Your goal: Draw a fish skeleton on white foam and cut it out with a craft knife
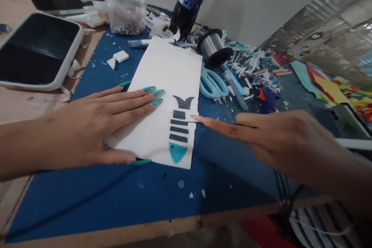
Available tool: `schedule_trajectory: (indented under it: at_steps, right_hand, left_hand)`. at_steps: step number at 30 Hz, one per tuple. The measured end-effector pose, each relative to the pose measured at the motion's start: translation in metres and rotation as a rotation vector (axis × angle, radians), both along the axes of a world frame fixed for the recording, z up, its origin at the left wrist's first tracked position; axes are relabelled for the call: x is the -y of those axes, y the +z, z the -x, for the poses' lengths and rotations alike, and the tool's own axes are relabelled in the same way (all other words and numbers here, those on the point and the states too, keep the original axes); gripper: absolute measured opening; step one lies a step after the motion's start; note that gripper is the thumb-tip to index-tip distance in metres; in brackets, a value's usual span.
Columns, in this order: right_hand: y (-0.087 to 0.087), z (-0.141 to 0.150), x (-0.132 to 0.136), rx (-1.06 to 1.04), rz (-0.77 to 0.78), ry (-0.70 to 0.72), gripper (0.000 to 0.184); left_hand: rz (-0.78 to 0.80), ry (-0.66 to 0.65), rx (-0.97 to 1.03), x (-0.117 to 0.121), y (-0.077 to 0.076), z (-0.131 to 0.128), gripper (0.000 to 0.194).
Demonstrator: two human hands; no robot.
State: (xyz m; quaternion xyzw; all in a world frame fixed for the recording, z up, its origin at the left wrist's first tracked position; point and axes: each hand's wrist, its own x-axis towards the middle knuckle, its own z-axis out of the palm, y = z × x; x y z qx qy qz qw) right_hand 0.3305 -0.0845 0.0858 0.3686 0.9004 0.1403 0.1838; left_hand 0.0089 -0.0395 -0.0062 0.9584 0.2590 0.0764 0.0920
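A white sheet [168,66] lies on the blue mat, bearing a drawn fish skeleton [178,130] with a teal head, dark bars and a dark tail. My left hand [107,120] rests flat on the sheet's left side, fingers stretched out, long teal nails showing. From the right, my right hand [273,139] reaches to the sheet's right edge with its index finger extended. Its fingers are closed around a thin blade [193,121], whose tip lies beside the dark bars below the tail. The rest of that tool is hidden by the hand.
Light-blue pliers [213,83], a wire spool [213,48] and a dark bottle [186,7] stand or lie beyond the sheet among white scraps [247,62]. A phone [37,50] is at left, near a clear plastic bag [126,11]. Coloured papers [322,85] lie at right on the blue mat [116,201].
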Motion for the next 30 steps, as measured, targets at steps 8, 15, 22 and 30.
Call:
schedule_trajectory:
  at_steps: [8,15,22,30]
  right_hand:
    - [-0.019,0.016,-0.007,0.011,-0.050,0.137,0.064]
    - [-0.019,0.020,-0.005,0.051,-0.032,0.124,0.069]
    - [-0.014,0.032,-0.008,0.100,0.003,0.152,0.065]
    - [-0.015,0.013,-0.001,0.130,-0.006,0.092,0.066]
  left_hand:
    - [0.035,0.018,0.009,0.003,0.002,-0.001,0.077]
    - [-0.035,-0.020,0.002,0.001,0.001,0.000,0.081]
    - [0.049,-0.002,0.005,-0.001,0.000,0.000,0.085]
    - [-0.067,0.013,-0.108,0.004,0.005,-0.002,0.082]
